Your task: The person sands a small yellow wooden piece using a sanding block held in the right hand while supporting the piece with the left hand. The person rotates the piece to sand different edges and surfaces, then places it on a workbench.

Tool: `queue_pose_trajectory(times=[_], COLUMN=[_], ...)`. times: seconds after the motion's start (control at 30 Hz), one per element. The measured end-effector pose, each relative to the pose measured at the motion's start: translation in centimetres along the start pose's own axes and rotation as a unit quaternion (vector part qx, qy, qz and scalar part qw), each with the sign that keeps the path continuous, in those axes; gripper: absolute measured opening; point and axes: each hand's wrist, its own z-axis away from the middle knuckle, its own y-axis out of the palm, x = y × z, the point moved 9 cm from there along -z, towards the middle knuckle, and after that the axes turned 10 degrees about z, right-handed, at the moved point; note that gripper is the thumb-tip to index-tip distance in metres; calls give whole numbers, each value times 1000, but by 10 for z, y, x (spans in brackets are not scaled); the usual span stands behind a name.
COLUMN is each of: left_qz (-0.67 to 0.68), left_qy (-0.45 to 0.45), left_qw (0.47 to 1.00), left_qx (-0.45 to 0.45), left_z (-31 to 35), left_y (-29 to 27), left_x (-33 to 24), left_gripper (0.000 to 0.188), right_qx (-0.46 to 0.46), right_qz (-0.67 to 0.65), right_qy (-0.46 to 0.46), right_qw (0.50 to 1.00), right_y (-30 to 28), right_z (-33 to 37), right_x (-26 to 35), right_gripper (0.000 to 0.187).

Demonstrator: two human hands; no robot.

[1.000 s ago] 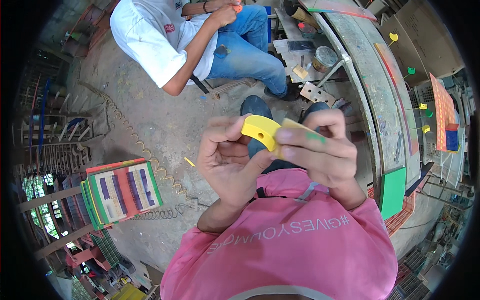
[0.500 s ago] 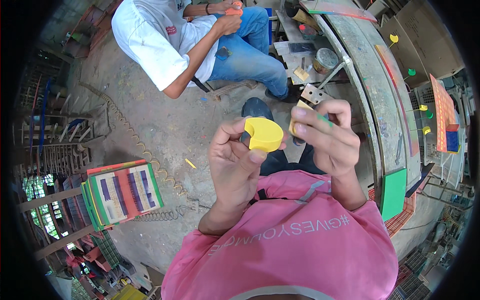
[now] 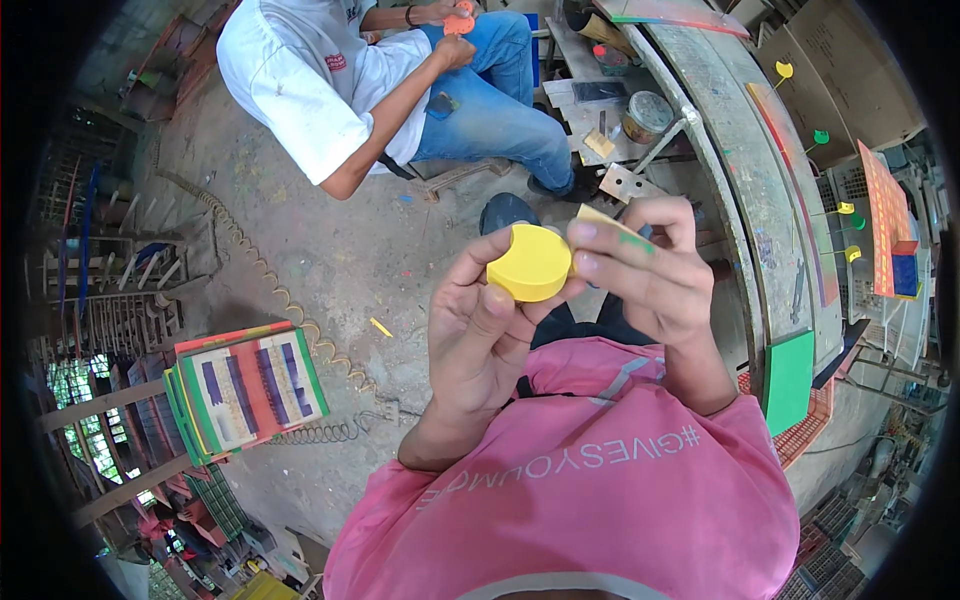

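Note:
My left hand [image 3: 472, 335] grips a thick, round yellow block [image 3: 530, 263] with a curved notch in its side, thumb in front and fingers behind. My right hand [image 3: 662, 275] pinches a folded tan piece of sandpaper [image 3: 598, 214], its fingertips at the right edge of the block. The sandpaper's lower part is hidden behind the fingers, so I cannot tell how much of it touches the block. Green paint marks one right finger.
Ahead on the left, a seated person [image 3: 330, 90] holds an orange piece [image 3: 459, 20]. A long bench [image 3: 720, 130] runs along the right, with a green board [image 3: 790, 382] at its near end. Stacked coloured boards [image 3: 250, 388] stand at left; a coiled hose [image 3: 270, 270] crosses the floor.
The yellow block has turned in my left hand and shifted slightly right. My right hand has moved a little left, bringing the sandpaper up to the block's edge.

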Motion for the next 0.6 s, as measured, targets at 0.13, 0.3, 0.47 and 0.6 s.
queue_pose_trajectory(times=[0.13,0.3,0.47,0.6], left_qz=[-7,-57,-22,-61], left_qy=[-12,-12,-41,-53], left_qw=[1000,998,998,996], left_qx=[1,-3,30,36], left_z=[-2,-1,0,0], left_y=[0,-2,6,6], left_x=[2,5,7,9], left_gripper=[51,54,52,57], right_qx=[-6,-9,-11,14], right_qz=[35,-18,-27,-50], right_qy=[59,-23,-48,-13], right_qw=[998,1000,998,999], right_y=[-8,-12,-7,-8], right_z=[4,-12,-12,-3], right_x=[-10,24,21,5], right_gripper=[23,32,31,24])
